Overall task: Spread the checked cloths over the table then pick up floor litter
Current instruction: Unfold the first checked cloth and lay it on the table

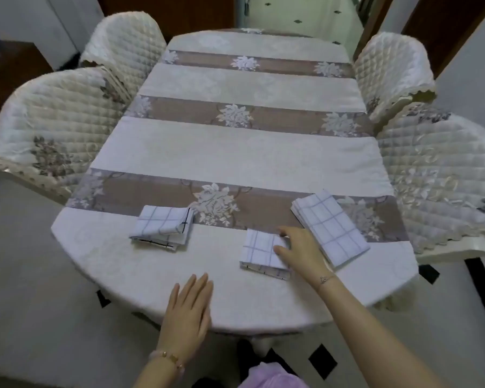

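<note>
Three folded white checked cloths lie on the near end of the table (235,152). The left cloth (163,228) has a loose corner lifted. The middle cloth (259,252) is a small folded square. The right cloth (331,226) is a longer folded stack lying at an angle. My right hand (303,250) rests on the right edge of the middle cloth, thumb and fingers touching it. My left hand (188,312) lies flat and empty on the table's near edge, fingers together. No litter shows on the floor.
Several chairs with quilted cream covers stand around the table, two on the left (53,127) and two on the right (443,175). The floor (25,275) is pale tile with black diamond insets. A doorway lies beyond the far end.
</note>
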`<state>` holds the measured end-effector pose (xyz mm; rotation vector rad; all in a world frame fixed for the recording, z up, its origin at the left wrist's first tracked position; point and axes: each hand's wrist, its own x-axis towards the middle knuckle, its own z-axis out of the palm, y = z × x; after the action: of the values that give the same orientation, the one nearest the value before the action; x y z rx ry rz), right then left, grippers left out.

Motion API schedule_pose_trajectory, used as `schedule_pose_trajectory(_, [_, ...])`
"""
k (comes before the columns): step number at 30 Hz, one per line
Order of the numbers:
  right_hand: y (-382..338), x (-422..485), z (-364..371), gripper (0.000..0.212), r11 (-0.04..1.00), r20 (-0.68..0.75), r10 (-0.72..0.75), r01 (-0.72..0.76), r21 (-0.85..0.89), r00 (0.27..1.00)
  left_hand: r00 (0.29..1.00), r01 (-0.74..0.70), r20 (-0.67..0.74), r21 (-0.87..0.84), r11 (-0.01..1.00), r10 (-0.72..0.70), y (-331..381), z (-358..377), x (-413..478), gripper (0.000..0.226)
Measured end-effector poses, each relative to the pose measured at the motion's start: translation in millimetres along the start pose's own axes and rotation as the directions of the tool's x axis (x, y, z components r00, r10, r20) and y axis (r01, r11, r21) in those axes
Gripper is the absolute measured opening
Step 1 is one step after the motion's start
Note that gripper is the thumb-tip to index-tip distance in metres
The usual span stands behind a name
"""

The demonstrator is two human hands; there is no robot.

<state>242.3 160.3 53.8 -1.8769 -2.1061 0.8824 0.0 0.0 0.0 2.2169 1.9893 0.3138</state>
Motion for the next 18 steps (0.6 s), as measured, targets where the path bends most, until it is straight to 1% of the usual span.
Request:
schedule_pose_trajectory(2, [3.8,7.1,2.3,0.041,0.993,0.009,-0.028,0.029,-0.113,1.000,0.997,0.026,-0.068,-0.029,0.999,-0.028,5.4,-0.2,3.7,0.047])
schedule_pose_trajectory(3, [5.2,9.2,4.5,0.038,0.989,0.020,-0.031,0.033,-0.141,0.999,0.995,0.031,-0.093,-0.026,0.999,-0.033,7.4,1.3,4.6,0.047])
schedule_pose_trajectory(4, [5.6,9.0,4.9,0.034,0.990,0.044,-0.004,0.010,-0.142,0.999,0.994,0.048,-0.101,-0.015,0.999,-0.049,10.2,2.1,2.9,0.048])
schedule_pose_trajectory(6, [5.9,11.2,4.8,0.021,0.997,0.045,0.011,-0.008,-0.076,0.999,0.993,0.048,-0.108,-0.004,0.999,-0.049,9.9,4.7,4.3,0.048])
schedule_pose_trajectory(8, [4.5,9.9,-1.6,0.008,0.995,0.026,0.032,-0.034,0.098,0.999,0.992,0.078,-0.097,-0.001,0.997,-0.078,11.9,1.9,6.3,0.047])
schedule_pose_trajectory(9, [4.0,8.5,-5.0,0.004,0.976,0.039,0.062,-0.069,0.205,0.997,0.991,0.082,-0.103,-0.002,0.997,-0.082,13.4,2.0,7.4,0.046])
schedule_pose_trajectory(11, [1.3,5.6,-14.4,0.004,0.908,0.078,0.118,-0.139,0.395,0.990,0.991,0.097,-0.090,-0.024,0.995,-0.099,17.2,-4.4,13.5,0.039])
schedule_pose_trajectory(13, [-2.3,2.1,-24.3,0.010,0.805,0.108,0.153,-0.187,0.563,0.982,0.991,0.098,-0.081,-0.066,0.993,-0.103,19.3,-11.4,22.0,0.027])
schedule_pose_trajectory(14, [-4.5,-0.3,-29.1,0.012,0.749,0.119,0.168,-0.205,0.629,0.979,0.989,0.113,-0.081,-0.122,0.986,-0.123,20.9,-16.1,27.5,0.026])
schedule_pose_trajectory(15, [-6.3,-2.6,-33.6,0.014,0.696,0.128,0.185,-0.222,0.683,0.974,0.981,0.151,-0.088,-0.216,0.965,-0.173,25.0,-22.3,35.4,0.030])
schedule_pose_trajectory(16, [-8.2,-5.3,-37.8,0.015,0.639,0.145,0.200,-0.241,0.731,0.969,0.965,0.209,-0.080,-0.344,0.915,-0.251,30.2,-31.3,45.1,0.031])
schedule_pose_trajectory(17, [-10.0,-8.1,-41.2,0.016,0.580,0.166,0.204,-0.255,0.773,0.965,0.939,0.277,-0.044,-0.490,0.826,-0.341,37.3,-42.0,56.0,0.029])
schedule_pose_trajectory(18, [-12.9,-11.2,-44.0,0.018,0.516,0.188,0.202,-0.268,0.813,0.961,0.910,0.336,0.032,-0.641,0.690,-0.414,45.5,-53.6,67.6,0.023])
